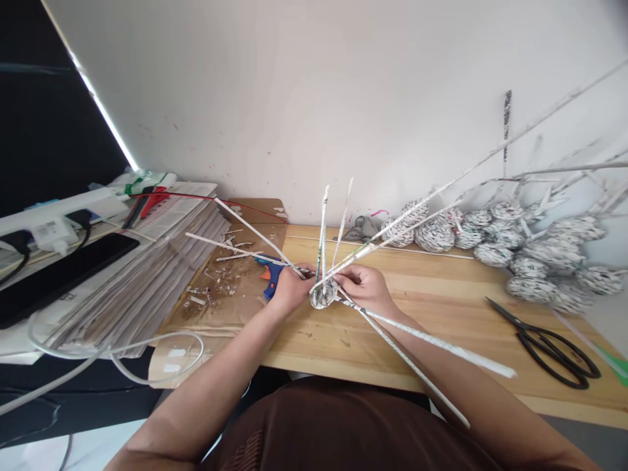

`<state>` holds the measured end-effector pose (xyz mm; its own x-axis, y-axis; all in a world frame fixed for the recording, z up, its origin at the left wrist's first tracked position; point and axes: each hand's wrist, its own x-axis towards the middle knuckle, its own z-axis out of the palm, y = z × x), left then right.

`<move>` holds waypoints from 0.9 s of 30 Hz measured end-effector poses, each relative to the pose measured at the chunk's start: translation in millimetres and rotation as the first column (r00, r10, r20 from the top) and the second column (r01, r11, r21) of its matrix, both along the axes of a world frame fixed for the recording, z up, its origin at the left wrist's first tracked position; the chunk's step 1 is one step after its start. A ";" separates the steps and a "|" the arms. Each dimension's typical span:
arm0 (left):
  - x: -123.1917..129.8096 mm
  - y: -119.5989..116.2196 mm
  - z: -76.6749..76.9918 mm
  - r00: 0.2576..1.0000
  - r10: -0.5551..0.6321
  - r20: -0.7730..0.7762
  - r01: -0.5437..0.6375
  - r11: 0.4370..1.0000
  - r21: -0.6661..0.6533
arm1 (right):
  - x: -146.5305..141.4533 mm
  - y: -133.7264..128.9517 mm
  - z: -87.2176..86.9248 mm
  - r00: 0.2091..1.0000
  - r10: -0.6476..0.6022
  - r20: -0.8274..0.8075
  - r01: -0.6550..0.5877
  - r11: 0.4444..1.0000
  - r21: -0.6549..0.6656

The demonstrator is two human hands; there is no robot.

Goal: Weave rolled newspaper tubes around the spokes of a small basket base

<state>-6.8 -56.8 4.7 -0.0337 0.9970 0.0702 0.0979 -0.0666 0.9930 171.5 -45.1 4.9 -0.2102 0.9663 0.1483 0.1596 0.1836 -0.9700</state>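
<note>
A small woven paper piece (322, 296) is held over the front of the wooden table, with several rolled paper sticks spreading out from it. My left hand (293, 288) grips its left side, fingers closed, where two sticks (245, 226) point up and left. My right hand (362, 282) pinches the right side of the piece. Two long sticks (417, 212) run up to the right from it, two short ones (322, 229) stand upright, and two more (441, 347) extend down to the right across my right forearm.
Scissors (552, 347) lie at the right. Woven paper balls (500, 242) line the wall. Behind my left hand is a blue glue gun (271, 278) on cardboard with paper scraps. Stacked newspapers (161, 275), a phone (69, 278) and a power strip (63, 212) are at the left.
</note>
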 end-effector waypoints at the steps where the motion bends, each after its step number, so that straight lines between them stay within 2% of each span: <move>1: 0.9 -1.5 -0.4 1.000 0.012 0.007 -0.012 1.000 0.009 | -0.6 -0.5 0.8 0.999 -0.001 -0.034 0.000 1.000 -0.028; 5: 3.3 -4.6 -2.6 0.998 0.021 0.053 -0.022 0.999 0.024 | -3.1 -1.1 3.9 0.984 0.011 -0.176 -0.040 0.986 -0.161; 9: 2.2 -1.4 -6.4 0.991 0.071 0.112 -0.075 0.997 0.034 | -1.1 -1.3 9.6 0.977 0.150 -0.152 -0.159 0.986 -0.045; 12: 1.3 1.2 -7.7 0.977 0.146 0.157 -0.151 0.988 0.022 | 1.3 -3.2 11.6 0.944 0.305 -0.124 -0.312 0.949 -0.037; 14: 1.7 1.3 -6.9 0.963 0.176 0.204 -0.184 0.983 0.017 | 1.1 -5.1 9.6 0.920 0.360 -0.154 -0.369 0.929 -0.035; 17: 3.3 -0.6 -4.8 0.955 0.178 0.236 -0.191 0.981 0.035 | -2.0 -8.4 4.1 0.927 0.328 -0.183 -0.338 0.941 -0.028; 22: 6.2 -3.7 -4.6 0.973 0.157 0.171 -0.176 0.979 0.100 | -7.8 -15.1 1.3 0.939 0.232 -0.254 -0.252 0.967 -0.048; 27: 10.6 -5.5 -4.6 0.987 0.120 0.107 -0.135 0.979 0.150 | -12.8 -21.1 4.2 0.930 0.043 -0.365 -0.129 0.968 -0.213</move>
